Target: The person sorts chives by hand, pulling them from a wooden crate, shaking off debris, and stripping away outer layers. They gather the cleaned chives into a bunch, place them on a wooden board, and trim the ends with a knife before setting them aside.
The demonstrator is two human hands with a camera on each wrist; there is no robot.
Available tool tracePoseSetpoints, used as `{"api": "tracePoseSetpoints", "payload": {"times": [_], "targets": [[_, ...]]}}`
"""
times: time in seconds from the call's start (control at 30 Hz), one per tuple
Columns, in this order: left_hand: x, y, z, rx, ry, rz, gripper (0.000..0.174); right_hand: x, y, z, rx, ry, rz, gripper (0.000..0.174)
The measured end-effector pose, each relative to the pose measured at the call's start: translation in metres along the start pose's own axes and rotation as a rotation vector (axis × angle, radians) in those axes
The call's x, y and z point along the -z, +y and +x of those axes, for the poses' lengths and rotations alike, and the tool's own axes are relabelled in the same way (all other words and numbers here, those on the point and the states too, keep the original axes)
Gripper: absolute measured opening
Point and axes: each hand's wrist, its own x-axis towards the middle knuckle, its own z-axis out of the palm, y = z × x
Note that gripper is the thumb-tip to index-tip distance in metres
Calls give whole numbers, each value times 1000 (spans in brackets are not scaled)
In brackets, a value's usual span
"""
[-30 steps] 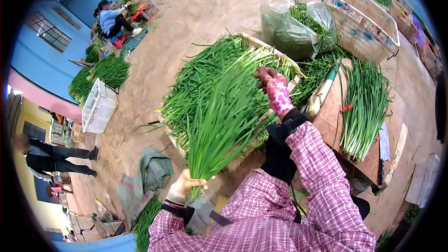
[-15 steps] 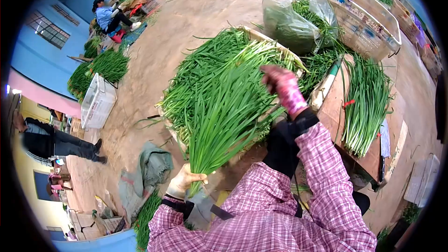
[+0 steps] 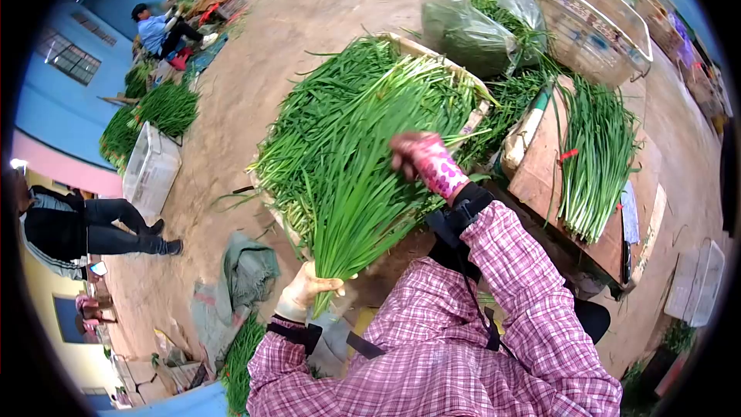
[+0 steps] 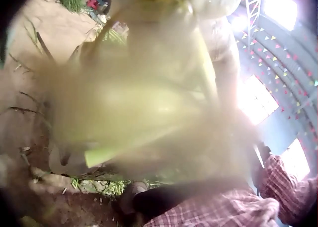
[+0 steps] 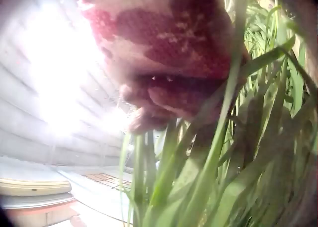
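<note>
A fanned bunch of long green garlic chives (image 3: pixel 351 224) stands out from my left hand (image 3: pixel 301 293), which grips it by the pale stem ends. That hand wears a pale glove. In the left wrist view the stems (image 4: pixel 134 107) are a close yellow-green blur. My right hand (image 3: pixel 423 161), with a pink patterned covering and dark fingers, is over the right side of the leaves. The right wrist view has its bent fingers (image 5: pixel 164 100) against the leaves (image 5: pixel 198 187); whether they pinch any, I cannot tell. Behind the bunch lies a big heap of chives (image 3: pixel 324 100) in a pale-rimmed crate (image 3: pixel 436 56).
At right, a board (image 3: pixel 532 177) bears a chive bundle (image 3: pixel 598 162) with a red tie, a knife (image 3: pixel 630 220) and a green-and-white roll-like object (image 3: pixel 532 120). A plastic bag (image 3: pixel 463 31) and crate (image 3: pixel 594 31) stand behind. A person (image 3: pixel 100 224) is at far left.
My right hand swung up and right off the leaves, then back left and down onto them. My left hand keeps its grip on the bunch. The person at left has stepped along.
</note>
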Motion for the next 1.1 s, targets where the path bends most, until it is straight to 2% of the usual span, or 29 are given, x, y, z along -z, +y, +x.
{"api": "tracePoseSetpoints", "payload": {"times": [0.07, 0.1, 0.17, 0.23, 0.27, 0.3, 0.37, 0.43, 0.5, 0.63, 0.7, 0.83, 0.9, 0.97, 1.03, 1.1], "targets": [[-1, -3, -4, 2, 27, -4, 36, 21, -8, 8, 74, 408, 166, 23], [2, -6, -6, -2, 27, -3, 35, 54, 8, 25, 151, 509, 198, 32], [8, -11, -9, -16, 26, 2, 33, 98, 26, 43, 14, 503, 419, 60], [8, -9, -11, -23, 27, 28, 29, 93, 26, 44, -203, 339, 434, 88], [8, -10, -11, -17, 26, 38, 28, 87, 31, 46, -206, 179, 391, 104], [9, -11, -12, -14, 26, 47, 27, 72, 25, 37, -182, 81, 438, 95], [25, -26, -10, -93, -55, 10, 34, 50, 4, 28, -236, -75, 274, 78], [26, -31, -15, -123, -62, -28, 34, 37, -8, 25, -25, 49, 250, 39], [15, -21, -21, -75, -2, -74, 38, 50, -15, 24, 118, 110, 347, 33], [26, -35, -13, -84, -54, -200, 40, 96, -22, 23, 321, 375, 680, 32], [31, -42, -10, -95, -53, -256, 42, 119, -20, 9, 344, 396, 734, 31], [19, -35, -5, -106, -51, -311, 46, 89, -26, -29, -16, 244, 160, 32], [4, -22, -5, -128, -23, -293, 46, 71, -34, -50, -65, -20, -127, 30], [-7, -13, -1, -161, -55, -240, 47, 51, -32, -62, -254, -343, -375, 30], [-15, -5, 7, -215, -106, -230, 45, 23, -22, -75, -315, -522, -687, 36], [-28, 2, 11, -241, -88, -217, 42, 8, -9, -85, -58, -632, -1184, 52]]}}
